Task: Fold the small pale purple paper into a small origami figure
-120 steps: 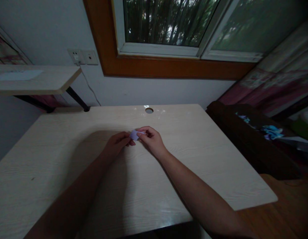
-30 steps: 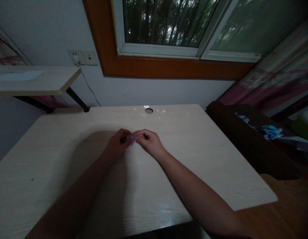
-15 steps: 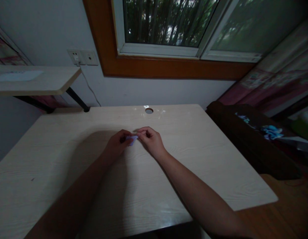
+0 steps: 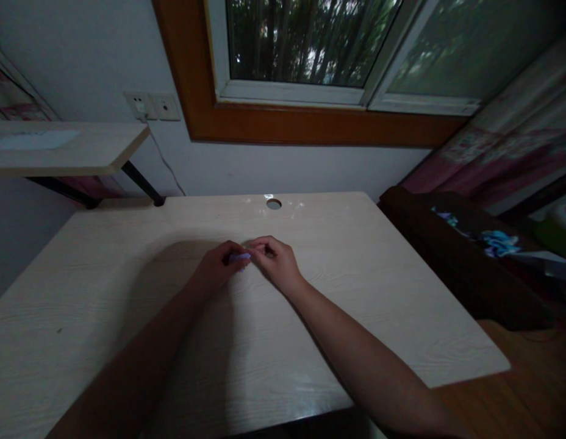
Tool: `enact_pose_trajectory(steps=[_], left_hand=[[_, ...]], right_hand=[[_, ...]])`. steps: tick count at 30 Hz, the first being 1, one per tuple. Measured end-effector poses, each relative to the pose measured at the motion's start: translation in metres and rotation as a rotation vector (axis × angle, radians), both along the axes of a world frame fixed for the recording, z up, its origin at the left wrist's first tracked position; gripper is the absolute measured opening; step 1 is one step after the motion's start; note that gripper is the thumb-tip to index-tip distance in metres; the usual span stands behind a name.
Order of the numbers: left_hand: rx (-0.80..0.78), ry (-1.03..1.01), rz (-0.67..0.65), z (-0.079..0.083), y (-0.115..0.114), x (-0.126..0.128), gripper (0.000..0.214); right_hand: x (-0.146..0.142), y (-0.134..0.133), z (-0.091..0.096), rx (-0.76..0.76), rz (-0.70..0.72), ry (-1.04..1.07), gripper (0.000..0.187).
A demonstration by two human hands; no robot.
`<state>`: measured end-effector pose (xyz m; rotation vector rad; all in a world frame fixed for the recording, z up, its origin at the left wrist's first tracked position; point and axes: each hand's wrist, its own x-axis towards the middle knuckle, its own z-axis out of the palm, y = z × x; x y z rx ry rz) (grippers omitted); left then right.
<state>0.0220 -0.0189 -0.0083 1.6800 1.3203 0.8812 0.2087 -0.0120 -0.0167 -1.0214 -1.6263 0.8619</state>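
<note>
A small piece of folded purple paper [image 4: 239,258] is pinched between the thumb and fingers of my left hand [image 4: 219,262]. From the other side my right hand [image 4: 277,261] closes thumb and fingertips at the paper's right end. The two hands meet above the middle of the pale wood-grain desk [image 4: 351,305]. Most of the paper is hidden behind the fingers, so its full shape cannot be made out.
A round cable hole [image 4: 274,204] pierces the desk near its back edge. At the left, a raised shelf [image 4: 95,155] on black legs carries a white sheet [image 4: 33,140]. A white cable [image 4: 166,161] runs down from the wall socket [image 4: 140,106]. A dark brown piece of furniture [image 4: 447,256] stands right.
My fingers have shifted slightly on the purple paper, and less of its face shows now. Both hands stay in nearly the same place, a touch lower.
</note>
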Motion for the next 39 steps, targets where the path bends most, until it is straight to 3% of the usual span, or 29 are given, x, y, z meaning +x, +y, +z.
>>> enact_pose_trajectory(steps=[8, 21, 31, 39], left_hand=[[0.014, 0.021, -0.032, -0.003, 0.002, -0.001, 0.027], [-0.073, -0.134, 0.075, -0.003, 0.005, -0.003, 0.031], [0.104, -0.128, 0.209, 0.008, 0.005, -0.004, 0.021], [0.031, -0.154, 0.217, 0.008, 0.004, -0.004, 0.024]], right_hand=[[0.002, -0.001, 0.004, 0.12, -0.009, -0.152, 0.015], [0.001, -0.002, 0.006, 0.049, -0.07, -0.074, 0.022], [0.0, 0.001, 0.005, 0.08, 0.071, -0.217, 0.023], [-0.002, 0.002, 0.007, 0.139, 0.2, -0.287, 0.02]])
